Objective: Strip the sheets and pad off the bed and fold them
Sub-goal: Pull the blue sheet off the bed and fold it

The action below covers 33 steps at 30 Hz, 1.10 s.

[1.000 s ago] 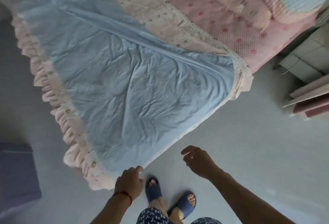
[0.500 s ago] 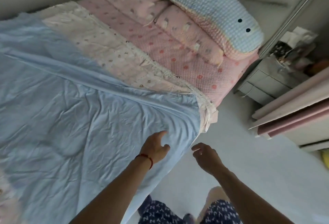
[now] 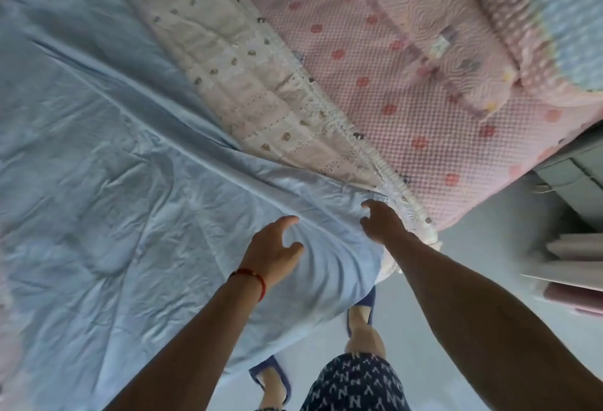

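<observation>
The blue sheet (image 3: 124, 188) lay spread over most of the bed, wrinkled, with a long straight crease running from the upper left toward the near corner. That corner hung over the bed's edge, just above the person's slippered feet. Beyond the sheet I saw a cream quilted pad (image 3: 248, 64) with small printed motifs and a ruffled elastic hem, folded back in a diagonal band. Past it, the pink dotted mattress cover (image 3: 385, 61) was exposed.

The left hand (image 3: 274, 249) rested over the blue sheet near the corner, with thumb and fingers spread apart and slightly curved, gripping nothing. A red string bracelet (image 3: 253, 275) circled that wrist. The right hand (image 3: 380, 219) sat at the corner itself, where the sheet met the pad's ruffled hem. Its fingers were curled down onto the fabric (I could not tell whether cloth was actually pinched between them, since the back of the hand covered the contact).

Outward from the bed, pink quilted pillows (image 3: 456, 35) lay along the top, with a blue checked cushion (image 3: 574, 19) at the upper right. A pale nightstand (image 3: 577, 182) stood beside the bed on the light floor (image 3: 473, 263).
</observation>
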Tool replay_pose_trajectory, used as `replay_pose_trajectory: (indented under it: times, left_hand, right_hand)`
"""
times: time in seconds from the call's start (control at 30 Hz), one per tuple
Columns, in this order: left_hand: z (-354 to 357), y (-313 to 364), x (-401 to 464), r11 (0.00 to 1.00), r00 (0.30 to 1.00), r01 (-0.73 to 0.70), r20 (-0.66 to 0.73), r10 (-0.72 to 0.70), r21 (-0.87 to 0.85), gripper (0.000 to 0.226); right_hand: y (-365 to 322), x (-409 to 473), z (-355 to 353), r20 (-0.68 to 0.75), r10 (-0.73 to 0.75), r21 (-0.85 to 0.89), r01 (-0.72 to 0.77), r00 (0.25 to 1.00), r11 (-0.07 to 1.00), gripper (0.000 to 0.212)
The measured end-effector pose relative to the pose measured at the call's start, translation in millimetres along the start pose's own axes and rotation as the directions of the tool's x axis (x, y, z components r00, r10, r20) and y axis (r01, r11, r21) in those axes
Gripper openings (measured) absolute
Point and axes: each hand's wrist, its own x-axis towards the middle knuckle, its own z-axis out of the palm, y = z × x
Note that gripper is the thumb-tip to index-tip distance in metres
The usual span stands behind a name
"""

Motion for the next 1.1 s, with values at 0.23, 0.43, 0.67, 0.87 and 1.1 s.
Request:
replay_pose_trajectory:
  times: [0.23, 0.43, 0.67, 0.87, 1.1]
  left_hand:
    - [19.5, 6.8, 31.7, 0.972, 0.977, 0.204, -0.040, -0.210, -0.113, 0.055]
    - [31.0, -13.0, 32.0, 0.912, 0.930, 0.363, 0.021, -0.366, -0.190, 0.036]
    - [34.2, -29.0, 24.8, 0.689, 0.872, 0.467, 0.160, -0.462, -0.554, 0.029]
    - [20.4, -96.4, -5.4, 0.525, 0.857, 0.433, 0.154, -0.492, -0.733, 0.018]
    - [-10.9, -208.3, -74.4, 0.621, 0.871, 0.469, 0.212, -0.443, -0.628, 0.002]
  right_hand:
    - [-1.0, 81.4, 10.6, 0.069, -0.089, -0.443, 0.110, 0.994, 0.890, 0.070]
    - [-9.4, 57.6, 20.3, 0.031, -0.183, -0.416, 0.179, 0.983, 0.891, 0.028]
    - [-15.1, -72.4, 49.0, -0.051, -0.722, -0.264, 0.688, 0.690, 0.676, 0.043]
    - [-44.0, -175.7, 122.0, -0.052, -0.835, -0.420, 0.747, 0.547, 0.515, 0.045]
    - [-70.1, -269.7, 212.5, -0.142, -0.718, -0.379, 0.633, 0.681, 0.675, 0.053]
